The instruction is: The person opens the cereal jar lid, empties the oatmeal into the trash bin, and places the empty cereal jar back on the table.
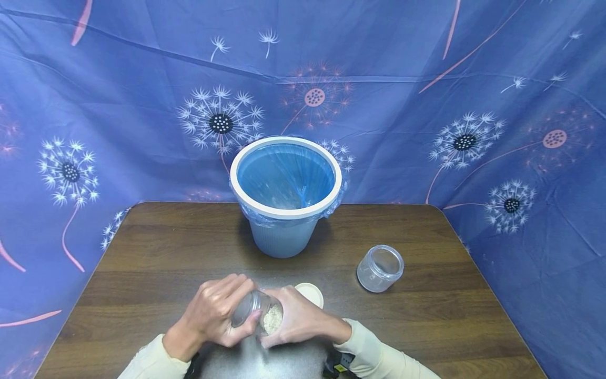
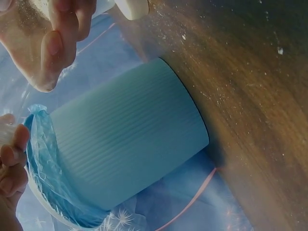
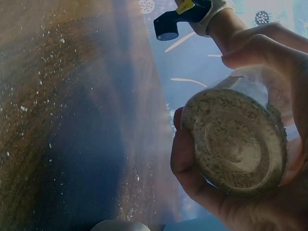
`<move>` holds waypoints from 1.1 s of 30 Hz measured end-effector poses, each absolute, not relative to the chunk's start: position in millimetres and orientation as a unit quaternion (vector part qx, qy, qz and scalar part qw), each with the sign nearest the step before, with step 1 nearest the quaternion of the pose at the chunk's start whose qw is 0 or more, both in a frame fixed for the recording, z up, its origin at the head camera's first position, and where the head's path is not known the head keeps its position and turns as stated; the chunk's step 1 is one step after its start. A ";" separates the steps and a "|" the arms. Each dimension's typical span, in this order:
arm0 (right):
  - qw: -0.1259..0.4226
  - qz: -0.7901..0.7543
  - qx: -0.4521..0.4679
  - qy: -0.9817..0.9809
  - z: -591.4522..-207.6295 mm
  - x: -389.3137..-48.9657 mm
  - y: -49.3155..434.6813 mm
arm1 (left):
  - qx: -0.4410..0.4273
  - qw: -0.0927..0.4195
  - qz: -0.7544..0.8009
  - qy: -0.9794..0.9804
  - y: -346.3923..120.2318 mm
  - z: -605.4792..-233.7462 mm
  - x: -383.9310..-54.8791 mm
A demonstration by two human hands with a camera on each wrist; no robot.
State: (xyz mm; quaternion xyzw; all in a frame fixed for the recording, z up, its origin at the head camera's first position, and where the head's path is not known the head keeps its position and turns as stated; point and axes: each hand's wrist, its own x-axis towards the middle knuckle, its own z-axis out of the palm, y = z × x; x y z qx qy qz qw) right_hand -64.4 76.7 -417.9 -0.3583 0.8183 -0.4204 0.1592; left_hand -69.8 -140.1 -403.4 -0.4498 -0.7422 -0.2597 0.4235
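The left hand [image 1: 212, 308] grips a clear, round container [image 1: 242, 309]. The right hand [image 1: 303, 317] grips a see-through jar [image 3: 233, 142] of pale flakes [image 1: 273, 319], near a round, cream lid [image 1: 311, 295].

A ribbed blue-green bin [image 2: 130, 134] slants across the middle, its mouth toward 8 o'clock, where a crinkled blue liner [image 2: 50, 166] folds over the rim. At 10 o'clock the right hand [image 2: 54, 43] grips a see-through jar of pale flakes [image 2: 34, 6], a cream lid [image 2: 133, 7] shows at 12, and between 8 and 9 the left hand's [image 2: 12, 173] fingers hold something clear. Speckled brown tabletop [image 2: 245, 106] spreads from 1 to 4 o'clock, with patterned blue cloth [image 2: 168, 204] toward 6.
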 end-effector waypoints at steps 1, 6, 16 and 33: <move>0.158 -0.420 -0.358 0.819 -417.9 -64.6 76.7 | -0.449 0.423 -0.260 -0.743 -140.2 -403.2 -70.0; 0.158 -0.419 -0.357 0.820 -417.8 -66.1 76.5 | -0.446 0.420 -0.263 -0.746 -140.7 -403.2 -71.2; 0.156 -0.421 -0.358 0.819 -417.3 -66.5 74.8 | -0.447 0.422 -0.253 -0.747 -142.2 -403.3 -71.3; 0.165 -0.426 -0.345 0.820 -413.1 -63.4 74.4 | -0.446 0.427 -0.249 -0.746 -141.7 -404.3 -71.6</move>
